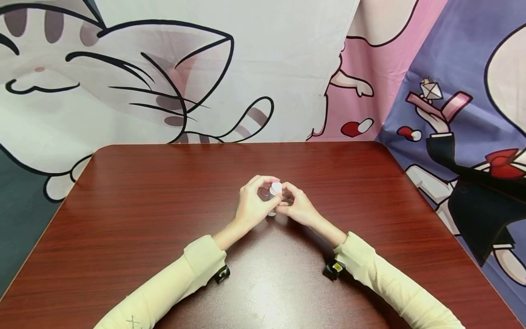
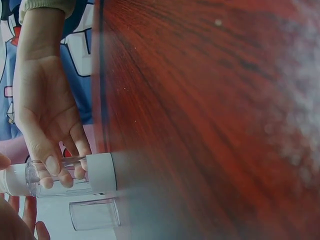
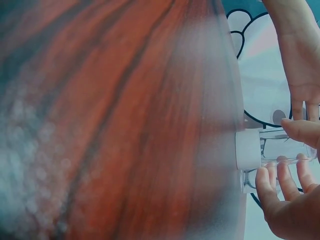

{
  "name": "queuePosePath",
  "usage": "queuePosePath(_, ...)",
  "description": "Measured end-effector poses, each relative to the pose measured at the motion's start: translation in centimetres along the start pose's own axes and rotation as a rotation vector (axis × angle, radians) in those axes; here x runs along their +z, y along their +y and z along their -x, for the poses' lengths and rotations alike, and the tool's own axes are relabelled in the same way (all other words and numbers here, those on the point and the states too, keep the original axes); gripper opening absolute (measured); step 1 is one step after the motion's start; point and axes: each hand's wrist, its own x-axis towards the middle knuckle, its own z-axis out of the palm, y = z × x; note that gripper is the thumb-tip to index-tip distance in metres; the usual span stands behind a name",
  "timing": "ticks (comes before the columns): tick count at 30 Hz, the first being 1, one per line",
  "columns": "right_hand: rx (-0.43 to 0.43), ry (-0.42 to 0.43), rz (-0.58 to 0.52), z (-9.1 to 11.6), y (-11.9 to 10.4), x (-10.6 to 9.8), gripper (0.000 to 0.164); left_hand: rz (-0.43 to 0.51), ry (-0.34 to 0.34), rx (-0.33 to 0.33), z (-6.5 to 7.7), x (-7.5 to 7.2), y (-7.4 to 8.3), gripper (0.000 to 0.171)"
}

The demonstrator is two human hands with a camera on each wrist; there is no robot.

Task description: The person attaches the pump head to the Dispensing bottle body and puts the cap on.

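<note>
A small bottle with a clear body (image 2: 70, 187) stands upright on the table, with a white cap (image 1: 276, 188) on top and a white base (image 3: 248, 150) below. My left hand (image 1: 253, 197) pinches around the cap end, its fingertips near the white top in the left wrist view. My right hand (image 1: 299, 208) holds the clear body from the other side, thumb and fingers curled about it. Close beside the bottle, a small clear cup-shaped piece (image 2: 95, 215) sits on the table. In the head view the hands hide much of the bottle.
The dark red wooden table (image 1: 164, 192) has rounded far corners. Behind it hangs a printed cartoon cloth (image 1: 296, 68). Small black devices are strapped at the left wrist (image 1: 222, 274) and right wrist (image 1: 333, 269).
</note>
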Motion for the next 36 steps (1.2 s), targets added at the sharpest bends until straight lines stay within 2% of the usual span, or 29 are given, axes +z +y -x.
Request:
queuePosePath(11,0.003,-0.002,-0.004,0.08,-0.03,-0.01,0.041,0.028,-0.037,0.013,0.02,0.15,-0.20,0.033)
queuePosePath(22,0.011,-0.007,0.005,0.05,0.02,0.06,0.038,0.036,-0.033,0.003,-0.12,0.23,-0.38,0.033)
queuePosePath(31,-0.002,-0.001,0.017,0.12,0.02,0.00,0.038,0.062,-0.117,0.025,-0.41,-0.07,-0.46,0.035)
queuePosePath(33,0.000,0.001,0.026,0.09,0.01,-0.02,0.037,0.067,-0.116,0.023,-0.41,-0.02,-0.46,0.037)
queuePosePath(36,0.002,0.002,0.031,0.01,0.03,-0.03,0.037,0.059,-0.077,0.017,-0.36,0.14,-0.40,0.038)
